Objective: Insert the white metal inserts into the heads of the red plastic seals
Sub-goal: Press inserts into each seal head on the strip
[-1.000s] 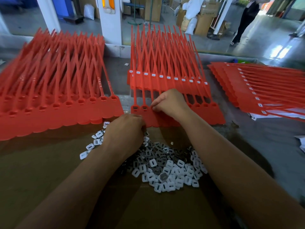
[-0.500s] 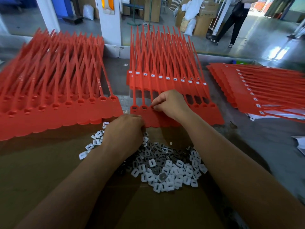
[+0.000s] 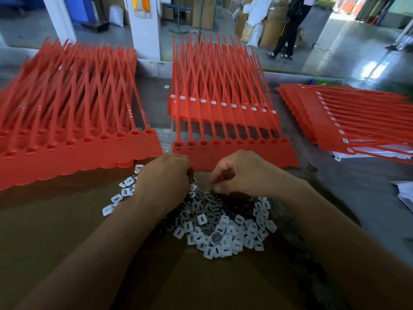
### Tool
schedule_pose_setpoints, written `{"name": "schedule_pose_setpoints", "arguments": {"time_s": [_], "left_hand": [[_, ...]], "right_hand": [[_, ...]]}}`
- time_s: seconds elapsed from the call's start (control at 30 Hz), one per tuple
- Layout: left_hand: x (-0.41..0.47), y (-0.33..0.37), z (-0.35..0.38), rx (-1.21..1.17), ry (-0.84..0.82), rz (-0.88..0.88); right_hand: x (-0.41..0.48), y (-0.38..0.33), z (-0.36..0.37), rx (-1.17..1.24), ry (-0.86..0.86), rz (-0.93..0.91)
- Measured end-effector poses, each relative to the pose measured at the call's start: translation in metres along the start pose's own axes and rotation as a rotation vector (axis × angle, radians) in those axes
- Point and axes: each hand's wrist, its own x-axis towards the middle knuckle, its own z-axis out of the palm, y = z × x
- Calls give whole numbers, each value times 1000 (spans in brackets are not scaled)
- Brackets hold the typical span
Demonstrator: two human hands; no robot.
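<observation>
On the head view, the white inserts (image 3: pixel 223 229) lay heaped on cardboard (image 3: pixel 67 242) just below the strip of red seals (image 3: pixel 234 151), I judged to keep each pick short. My right hand (image 3: pixel 243 173) hovered over the heap, fingers (image 3: pixel 218 175) pinched narrow; I couldn't tell whether they held an insert. My left hand (image 3: pixel 165 175) curled against the strip's edge, its grip hidden
</observation>
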Motion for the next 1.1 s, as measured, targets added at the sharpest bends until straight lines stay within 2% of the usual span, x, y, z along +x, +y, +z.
{"name": "schedule_pose_setpoints", "arguments": {"time_s": [0.1,0.4,0.47,0.57,0.8,1.1], "left_hand": [[0,0,0,4,-2,-2],[0,-1,1,2,9,6],[1,-1,1,5,6,11],[0,-1,0,-4,2,13],[-1,-1,0,11,2,15],[0,-2,0,13,9,20]], "right_hand": [[1,-4,6,-70,-69,4],[1,-6,5,-172,-111,-13],[0,-6,1,-92,-44,-10],[7,-3,-5,23,142,-11],[52,17,-6,-46,539,-2],[61,31,-1,-257,571,-118]]}}
